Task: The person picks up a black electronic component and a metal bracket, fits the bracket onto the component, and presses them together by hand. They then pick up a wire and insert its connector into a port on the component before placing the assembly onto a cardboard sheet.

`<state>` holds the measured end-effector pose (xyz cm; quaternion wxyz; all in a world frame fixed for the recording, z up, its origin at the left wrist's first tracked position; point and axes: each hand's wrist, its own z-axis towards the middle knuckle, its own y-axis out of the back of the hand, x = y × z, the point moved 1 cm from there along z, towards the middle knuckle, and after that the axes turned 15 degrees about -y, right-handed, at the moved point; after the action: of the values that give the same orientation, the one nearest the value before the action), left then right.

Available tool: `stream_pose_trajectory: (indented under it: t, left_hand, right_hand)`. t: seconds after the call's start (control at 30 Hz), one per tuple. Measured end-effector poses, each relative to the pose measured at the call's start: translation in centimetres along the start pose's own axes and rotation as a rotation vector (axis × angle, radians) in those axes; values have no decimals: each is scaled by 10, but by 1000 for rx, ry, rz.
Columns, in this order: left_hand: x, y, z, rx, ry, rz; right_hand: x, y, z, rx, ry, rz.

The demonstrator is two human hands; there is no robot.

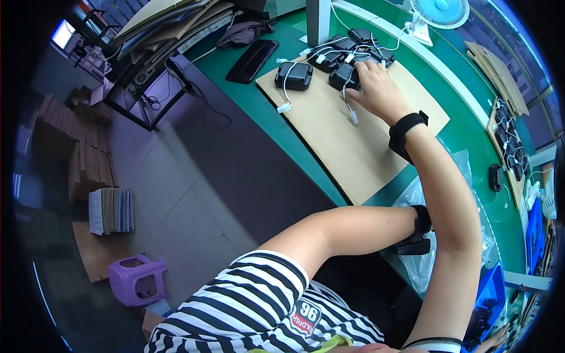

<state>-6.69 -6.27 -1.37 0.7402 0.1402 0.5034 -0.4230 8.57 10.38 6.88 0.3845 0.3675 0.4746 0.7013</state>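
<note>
My right hand [379, 88] reaches over a tan board [347, 147], with its thumb and fingers at the edge of a black rounded box with a white cable [342, 75]. That cable ends in a white connector [354, 117] on the board. To its left lies another black box [293, 76], its cable trailing toward me. Several more black boxes [326, 60] with white cables cluster at the board's far edge. My left forearm [365, 229] crosses beneath the right one, which hides my left hand. A black object [413, 247] sits beside the left wristband; whether the hand holds it is unclear.
A dark flat panel [252, 61] lies on the green table [318, 170]. Clear plastic bags [418, 265] rest near my arms. At right are a board of black parts [511, 141] and a blue bin [489, 294]; another person's hand [494, 340] shows below. A fan [438, 12] stands far back.
</note>
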Motion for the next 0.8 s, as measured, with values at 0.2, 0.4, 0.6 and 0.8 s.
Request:
stream_pose_trajectory:
  t: [0.2, 0.4, 0.6, 0.8]
  left_hand:
    - [1, -21, 6, 53, 128, -51]
    - [75, -3, 10, 73, -199, 139]
    - [44, 4, 9, 263, -173, 136]
    - [-39, -4, 10, 76, 259, -392]
  right_hand:
    - [-45, 11, -29, 86, -206, 126]
    - [-38, 47, -64, 259, -227, 88]
    - [-92, 125, -123, 117, -381, 10]
    - [-125, 192, -216, -242, -511, -156]
